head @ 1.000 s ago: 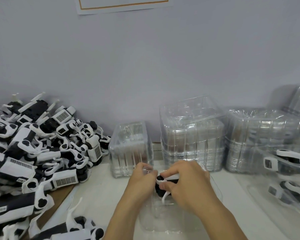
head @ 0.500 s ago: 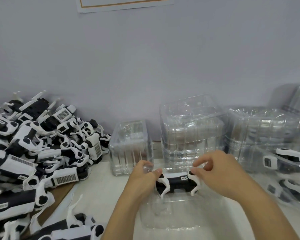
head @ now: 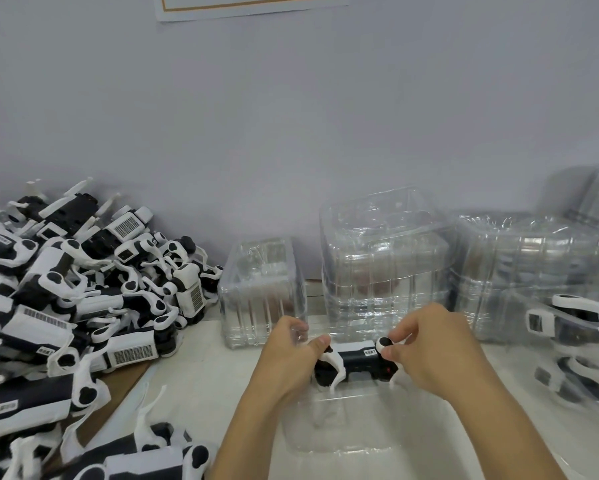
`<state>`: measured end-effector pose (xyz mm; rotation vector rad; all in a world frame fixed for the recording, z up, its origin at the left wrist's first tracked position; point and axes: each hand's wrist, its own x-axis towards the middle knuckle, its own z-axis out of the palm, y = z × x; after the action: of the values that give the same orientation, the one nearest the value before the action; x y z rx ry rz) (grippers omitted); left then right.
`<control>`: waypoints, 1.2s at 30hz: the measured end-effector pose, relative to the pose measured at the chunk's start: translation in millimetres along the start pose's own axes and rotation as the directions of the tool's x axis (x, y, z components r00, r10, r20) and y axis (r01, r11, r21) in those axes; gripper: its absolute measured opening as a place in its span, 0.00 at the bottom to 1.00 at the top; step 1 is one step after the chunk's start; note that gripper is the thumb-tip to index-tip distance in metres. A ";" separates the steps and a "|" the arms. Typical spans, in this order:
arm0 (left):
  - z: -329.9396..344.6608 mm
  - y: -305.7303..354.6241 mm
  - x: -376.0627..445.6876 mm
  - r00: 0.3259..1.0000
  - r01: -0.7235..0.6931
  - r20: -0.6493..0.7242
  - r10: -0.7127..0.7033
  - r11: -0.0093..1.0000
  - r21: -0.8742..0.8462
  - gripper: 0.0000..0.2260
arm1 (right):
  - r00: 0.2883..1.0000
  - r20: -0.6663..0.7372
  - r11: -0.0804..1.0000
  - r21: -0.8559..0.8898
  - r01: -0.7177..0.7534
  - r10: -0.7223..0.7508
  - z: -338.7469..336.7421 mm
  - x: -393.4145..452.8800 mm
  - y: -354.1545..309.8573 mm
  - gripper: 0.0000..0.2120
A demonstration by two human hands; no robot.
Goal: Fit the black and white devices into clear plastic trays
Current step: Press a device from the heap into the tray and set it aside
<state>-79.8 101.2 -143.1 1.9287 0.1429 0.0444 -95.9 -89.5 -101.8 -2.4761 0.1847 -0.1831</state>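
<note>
Device point(head: 357, 364), black with white arms, lies crosswise at the far end of a clear tray point(head: 339, 431) on the white table point(head: 201, 382), low in the middle of the head view. Left hand point(head: 287, 362) grips the device's left end, thumb curled over a white arm and fingers wrapped behind it. Right hand point(head: 433, 355) pinches the right end, thumb and forefinger closed on a round white-and-black knob, the other fingers curled. How deep the device sits in the tray is hard to tell through the clear plastic.

On the left, a big heap of devices point(head: 69, 299) covers the table and runs to the near edge. Just beyond the hands stand stacks of empty trays point(head: 384, 258), a small one on the left and taller ones to the right, against the pale wall point(head: 291, 116). At the far right, packed trays point(head: 575, 344) with devices inside are piled together. A sheet of paper point(head: 249, 5) hangs on the wall at the top.
</note>
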 end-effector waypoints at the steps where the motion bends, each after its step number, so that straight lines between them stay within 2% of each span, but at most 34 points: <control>1: 0.5 0.4 0.0 1.000 0.006 -0.006 -0.006 1.000 -0.003 0.14 | 1.000 -0.002 1.000 -0.010 0.006 -0.006 0.4 0.4 -0.5 0.08; 10: 5.0 1.8 -1.5 0.997 0.044 -0.054 -0.048 0.996 -0.080 0.12 | 0.998 0.069 0.999 -0.029 0.016 -0.014 -5.9 2.1 -1.6 0.05; 13: 4.5 3.2 -1.7 0.997 0.050 -0.051 -0.055 0.994 -0.096 0.12 | 0.996 0.074 0.996 -0.067 0.061 -0.056 -2.9 -0.4 -3.7 0.14; 16: 4.6 3.2 -2.3 0.997 0.053 -0.042 -0.059 0.991 -0.120 0.12 | 0.977 -0.001 0.975 -0.064 0.211 -0.212 4.8 -4.3 -12.5 0.20; 19: 4.7 5.1 -2.7 0.996 0.063 -0.054 -0.073 0.983 -0.171 0.08 | 0.938 0.054 0.938 0.062 0.340 -0.343 19.0 -9.0 -24.2 0.15; 23: 5.7 4.4 -0.4 0.992 0.075 -0.080 -0.093 0.976 -0.204 0.11 | 0.918 0.120 0.925 0.083 0.370 -0.378 35.3 -11.1 -28.2 0.04; 29: 7.2 3.4 1.1 0.992 0.068 -0.086 -0.089 0.973 -0.222 0.08 | 0.938 0.120 0.945 0.066 0.321 -0.326 42.7 -8.5 -24.6 0.07; 33: 7.9 1.2 1.9 0.993 0.068 -0.077 -0.087 0.972 -0.223 0.05 | 0.928 0.079 0.932 0.036 0.361 -0.363 43.2 -9.3 -25.4 0.07; 36: 7.1 0.3 2.0 0.993 0.064 -0.079 -0.083 0.974 -0.218 0.04 | 0.915 0.102 0.919 0.105 0.381 -0.391 41.3 -8.4 -23.0 0.08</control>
<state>-77.0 94.7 -145.4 1.7045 0.2580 0.0918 -94.9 -45.5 -120.8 -2.4069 -0.3624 -0.2003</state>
